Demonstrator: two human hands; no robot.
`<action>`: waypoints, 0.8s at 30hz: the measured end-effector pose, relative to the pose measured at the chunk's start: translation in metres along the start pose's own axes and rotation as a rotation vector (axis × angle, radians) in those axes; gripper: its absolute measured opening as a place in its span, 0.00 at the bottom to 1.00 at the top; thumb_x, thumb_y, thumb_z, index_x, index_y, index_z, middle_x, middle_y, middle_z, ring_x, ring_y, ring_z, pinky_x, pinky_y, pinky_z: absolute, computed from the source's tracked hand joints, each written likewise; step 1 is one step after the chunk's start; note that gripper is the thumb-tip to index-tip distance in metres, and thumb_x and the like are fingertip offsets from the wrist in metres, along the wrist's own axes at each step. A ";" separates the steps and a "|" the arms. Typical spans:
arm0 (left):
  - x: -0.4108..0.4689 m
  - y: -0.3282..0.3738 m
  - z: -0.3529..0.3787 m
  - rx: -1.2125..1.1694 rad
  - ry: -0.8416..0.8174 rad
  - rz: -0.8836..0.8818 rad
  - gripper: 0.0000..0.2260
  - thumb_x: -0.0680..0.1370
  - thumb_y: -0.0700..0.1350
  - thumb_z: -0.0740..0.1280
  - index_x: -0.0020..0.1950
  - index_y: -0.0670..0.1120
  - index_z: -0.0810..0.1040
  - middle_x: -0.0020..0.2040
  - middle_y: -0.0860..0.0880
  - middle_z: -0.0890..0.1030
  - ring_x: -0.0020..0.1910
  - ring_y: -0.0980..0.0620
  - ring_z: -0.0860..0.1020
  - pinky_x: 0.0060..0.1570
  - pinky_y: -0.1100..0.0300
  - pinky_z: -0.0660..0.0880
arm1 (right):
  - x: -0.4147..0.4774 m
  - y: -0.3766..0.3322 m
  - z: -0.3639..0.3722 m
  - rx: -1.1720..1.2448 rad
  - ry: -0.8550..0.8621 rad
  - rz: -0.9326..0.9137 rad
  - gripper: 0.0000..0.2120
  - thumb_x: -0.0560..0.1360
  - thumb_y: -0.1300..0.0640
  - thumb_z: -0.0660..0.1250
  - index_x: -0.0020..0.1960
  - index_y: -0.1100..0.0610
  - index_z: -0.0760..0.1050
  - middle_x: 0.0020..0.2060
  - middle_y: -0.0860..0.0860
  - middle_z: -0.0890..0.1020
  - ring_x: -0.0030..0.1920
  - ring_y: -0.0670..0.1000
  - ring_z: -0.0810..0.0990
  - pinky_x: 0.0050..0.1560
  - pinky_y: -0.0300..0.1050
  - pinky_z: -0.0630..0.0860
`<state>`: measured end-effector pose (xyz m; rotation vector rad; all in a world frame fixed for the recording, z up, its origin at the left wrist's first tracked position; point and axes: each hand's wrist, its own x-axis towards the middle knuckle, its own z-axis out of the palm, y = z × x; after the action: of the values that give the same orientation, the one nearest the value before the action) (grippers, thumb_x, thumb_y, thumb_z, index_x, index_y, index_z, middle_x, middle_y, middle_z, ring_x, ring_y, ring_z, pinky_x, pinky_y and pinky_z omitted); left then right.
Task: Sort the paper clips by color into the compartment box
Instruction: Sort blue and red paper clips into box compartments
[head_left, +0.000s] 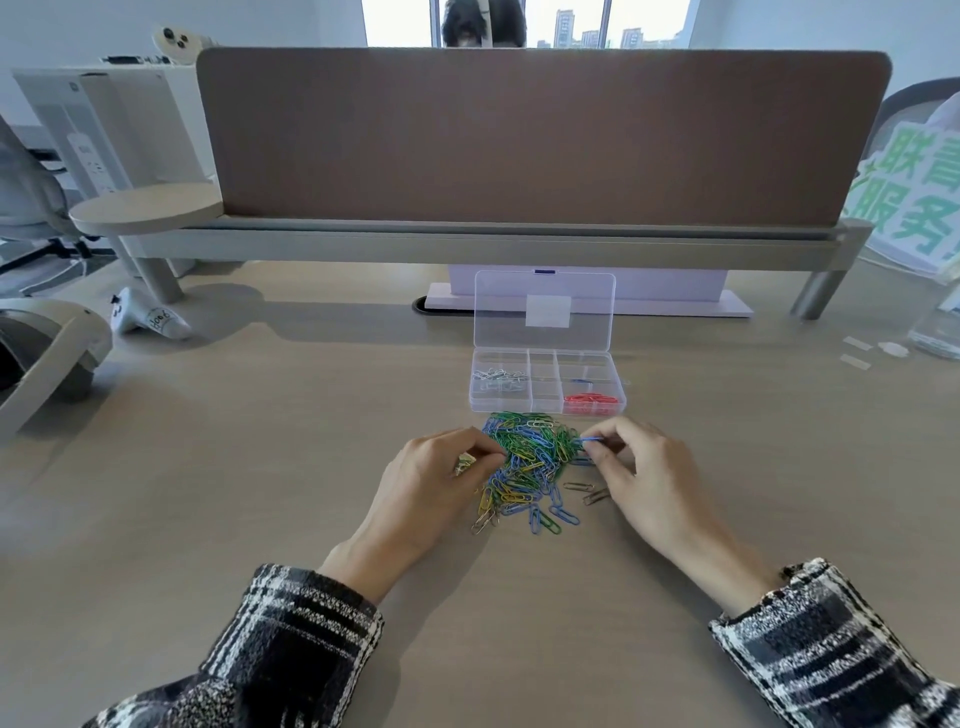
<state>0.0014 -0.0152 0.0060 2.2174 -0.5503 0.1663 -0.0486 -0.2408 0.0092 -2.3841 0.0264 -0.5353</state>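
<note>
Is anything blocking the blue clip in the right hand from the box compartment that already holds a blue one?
Nothing visible does. The box's lid stands open at the back; the blue clip need only pass over the red clips in the near right compartment.

Black-and-white plaid sleeves (291, 649)

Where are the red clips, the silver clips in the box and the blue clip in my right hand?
red clips (594, 402): head view, middle of the heap.
silver clips (500, 375): head view, middle of the cluster.
blue clip (591, 440): head view, its exposed wire end.
</note>
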 end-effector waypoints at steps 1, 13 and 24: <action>0.000 0.002 0.002 -0.021 -0.005 0.002 0.01 0.75 0.51 0.70 0.45 0.58 0.82 0.42 0.64 0.81 0.36 0.67 0.73 0.39 0.62 0.70 | 0.000 -0.001 0.000 0.051 0.003 0.015 0.04 0.76 0.56 0.69 0.45 0.48 0.80 0.33 0.43 0.79 0.32 0.43 0.75 0.34 0.34 0.66; 0.003 0.008 0.013 -0.134 0.067 -0.086 0.04 0.73 0.50 0.74 0.45 0.59 0.83 0.33 0.66 0.79 0.28 0.64 0.69 0.36 0.62 0.65 | 0.003 -0.026 0.011 0.417 -0.039 0.136 0.02 0.72 0.61 0.74 0.44 0.55 0.84 0.40 0.43 0.85 0.41 0.36 0.82 0.39 0.26 0.72; 0.000 0.017 0.008 -0.185 0.073 -0.013 0.06 0.74 0.45 0.73 0.49 0.55 0.84 0.35 0.63 0.80 0.30 0.67 0.71 0.37 0.67 0.66 | 0.000 -0.029 0.014 0.382 -0.074 0.038 0.04 0.72 0.56 0.75 0.43 0.48 0.83 0.38 0.47 0.83 0.40 0.47 0.82 0.44 0.51 0.79</action>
<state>-0.0064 -0.0307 0.0125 2.0265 -0.4906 0.1816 -0.0470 -0.2095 0.0175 -2.0235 -0.0591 -0.3936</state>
